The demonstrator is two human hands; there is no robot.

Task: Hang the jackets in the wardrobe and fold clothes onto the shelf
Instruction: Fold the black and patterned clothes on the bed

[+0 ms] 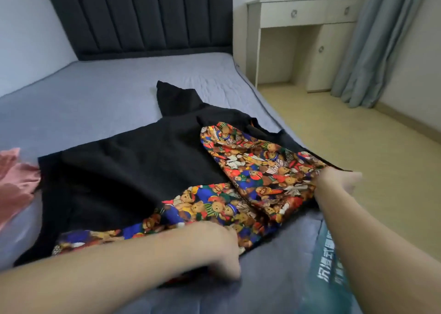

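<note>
Head view: both hands on black jacket [143, 170]

Blk jacket [133, 165] w/ teddy-print sleeves

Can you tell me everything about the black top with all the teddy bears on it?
The black top lies spread flat on the grey-blue bed, and looks like soft cloth. Its body is plain black, while a sleeve and the near edge are covered in colourful teddy bears. One dark sleeve points toward the headboard. The printed sleeve is folded across the black part. The left hand holds the near edge, and the right hand holds the printed sleeve's end. A pink garment lies beside it.
</note>
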